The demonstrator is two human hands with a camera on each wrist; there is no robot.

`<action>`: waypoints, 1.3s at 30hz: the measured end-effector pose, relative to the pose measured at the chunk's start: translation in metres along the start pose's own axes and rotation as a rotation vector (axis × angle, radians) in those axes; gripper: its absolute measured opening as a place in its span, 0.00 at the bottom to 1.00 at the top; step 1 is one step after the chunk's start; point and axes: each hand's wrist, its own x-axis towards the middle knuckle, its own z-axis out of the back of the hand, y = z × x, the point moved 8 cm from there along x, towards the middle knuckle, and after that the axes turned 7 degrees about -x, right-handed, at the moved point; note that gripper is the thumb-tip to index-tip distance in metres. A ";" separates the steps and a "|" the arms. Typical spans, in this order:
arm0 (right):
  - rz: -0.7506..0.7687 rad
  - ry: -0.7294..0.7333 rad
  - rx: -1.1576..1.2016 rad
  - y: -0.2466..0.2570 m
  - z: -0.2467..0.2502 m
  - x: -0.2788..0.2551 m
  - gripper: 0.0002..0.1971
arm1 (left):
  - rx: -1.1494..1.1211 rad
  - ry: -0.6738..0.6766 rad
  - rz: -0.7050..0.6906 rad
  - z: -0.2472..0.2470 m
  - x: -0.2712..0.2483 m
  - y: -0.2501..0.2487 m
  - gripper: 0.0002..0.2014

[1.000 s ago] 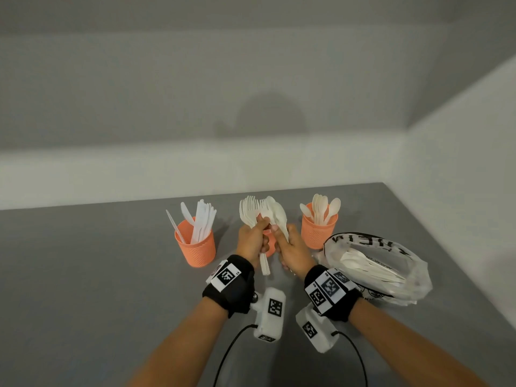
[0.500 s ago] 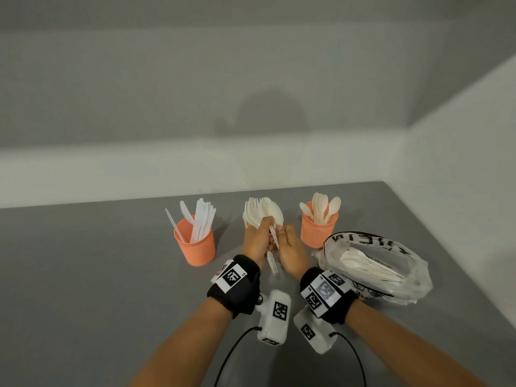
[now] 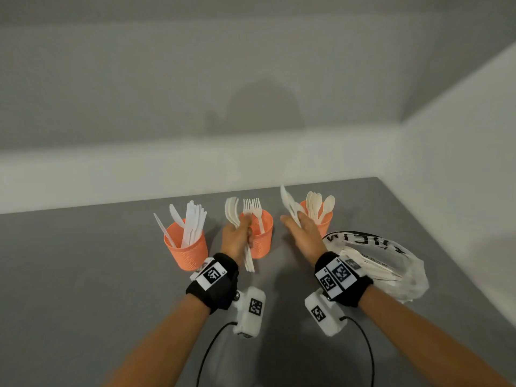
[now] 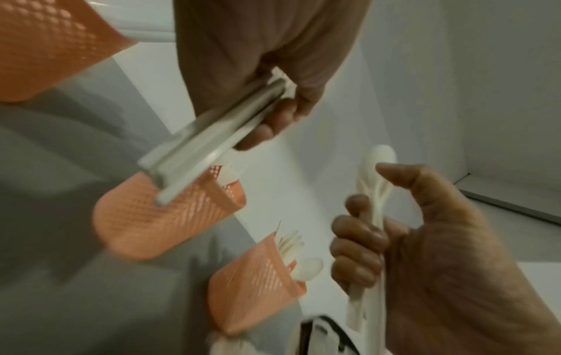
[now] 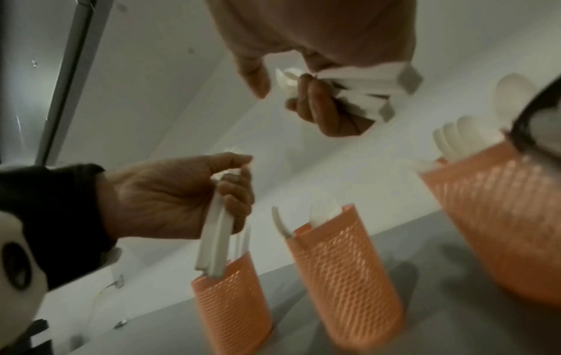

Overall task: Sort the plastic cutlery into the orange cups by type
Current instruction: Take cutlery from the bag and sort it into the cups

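Note:
Three orange mesh cups stand in a row: the knife cup (image 3: 186, 248), the fork cup (image 3: 262, 237) and the spoon cup (image 3: 324, 220). My left hand (image 3: 236, 237) grips a bundle of white cutlery (image 3: 231, 210), which looks like forks, just in front of the fork cup. My right hand (image 3: 301, 231) holds a bunch of spoons (image 3: 289, 205) beside the spoon cup. The left wrist view shows the handles (image 4: 212, 141) in my left fist and a spoon bowl (image 4: 382, 156) above my right hand (image 4: 403, 240). In the right wrist view my right fingers (image 5: 321, 108) curl round the spoon handles (image 5: 364, 79).
A crumpled clear plastic bag (image 3: 391, 263) with more white cutlery lies on the grey table (image 3: 83, 275) at the right, close to my right wrist. A white wall (image 3: 460, 177) borders the table on the right and a ledge runs behind the cups.
Both hands held one mixed bundle together above the middle cup. They have parted: the left keeps the fork-like pieces by the middle cup, the right has carried the spoons toward the right cup.

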 end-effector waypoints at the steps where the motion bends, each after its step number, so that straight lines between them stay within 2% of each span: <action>1: 0.027 -0.044 -0.013 0.009 0.011 0.004 0.15 | 0.016 -0.028 -0.049 0.001 0.005 -0.012 0.19; 3: 0.055 -0.192 0.027 0.021 0.036 0.019 0.22 | 0.019 -0.084 -0.151 -0.001 0.014 -0.041 0.22; 5: 0.059 -0.322 0.108 0.026 0.057 0.034 0.25 | -0.016 -0.128 -0.254 -0.005 0.023 -0.066 0.24; 9: 0.032 -0.425 0.190 0.019 0.077 0.058 0.26 | 0.032 -0.142 -0.380 -0.018 0.040 -0.083 0.24; 17: -0.075 -0.400 0.105 -0.033 0.060 0.076 0.27 | 0.149 -0.110 -0.323 -0.038 0.061 -0.030 0.22; 21: -0.106 -0.383 0.049 -0.035 0.057 0.077 0.20 | 0.241 -0.149 -0.316 -0.038 0.067 -0.009 0.09; 26: -0.087 -0.447 0.047 -0.035 0.059 0.080 0.16 | 0.469 -0.205 -0.372 -0.039 0.059 -0.006 0.17; 31: -0.034 -0.477 0.132 -0.030 0.062 0.083 0.10 | 0.506 -0.209 -0.386 -0.038 0.061 -0.005 0.16; 36: -0.089 -0.387 0.097 -0.046 0.049 0.086 0.10 | 0.488 -0.198 -0.400 -0.039 0.058 -0.006 0.16; 39: -0.026 -0.391 0.049 -0.043 0.047 0.082 0.06 | 0.541 -0.172 -0.451 -0.041 0.058 -0.006 0.15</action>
